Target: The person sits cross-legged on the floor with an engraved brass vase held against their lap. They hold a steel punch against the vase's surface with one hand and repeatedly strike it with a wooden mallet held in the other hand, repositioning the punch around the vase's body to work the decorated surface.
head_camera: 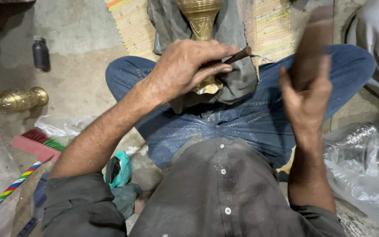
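Brass vase lies on grey cloth across the seated person's lap, its long axis running straight away from the body. The left hand sits right on it, fingers pinching a dark chisel slanted toward the metal. The right hand is well apart, raised, gripping a blurred wooden mallet.

Soft, even light; no hard shadows. The raised right hand is blurry; the brass vase shines.
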